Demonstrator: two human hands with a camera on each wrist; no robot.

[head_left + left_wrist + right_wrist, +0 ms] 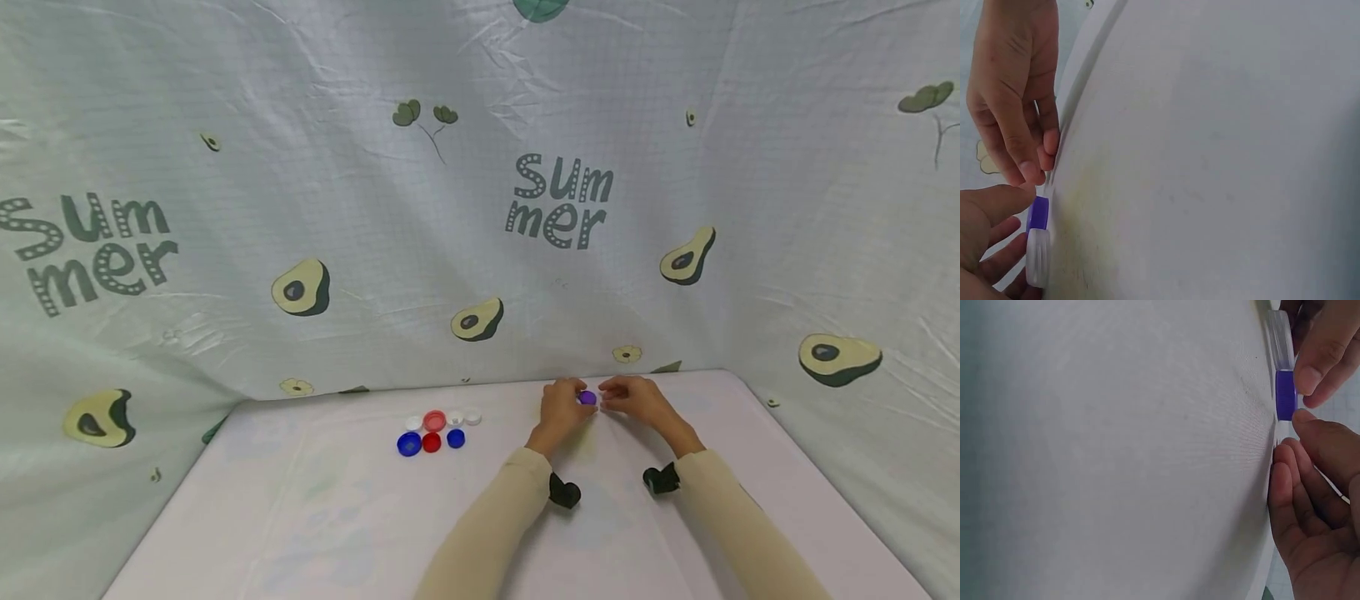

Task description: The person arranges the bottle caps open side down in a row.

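A purple bottle cap (pixel 587 398) lies far back on the table, side by side with a clear whitish cap (pixel 1038 257). My left hand (pixel 562 412) arches around the pair, its thumb tip right at the purple cap's upper edge and its other fingers beyond the caps. Across from it is my right hand (pixel 637 400), thumb tip near the purple cap's end and fingers loosely bent with nothing between them. Seen in the right wrist view, the purple cap's ridged side (pixel 1285 395) stands between the two thumbs, and the left fingers partly hide behind the clear cap.
Left of the hands sits a group of caps in two rows: a big red one (pixel 434 421), a small red one (pixel 431 442), two blue ones (pixel 409 444) and several white ones (pixel 472 417). A patterned curtain (pixel 375 250) hangs behind the white table (pixel 322 517).
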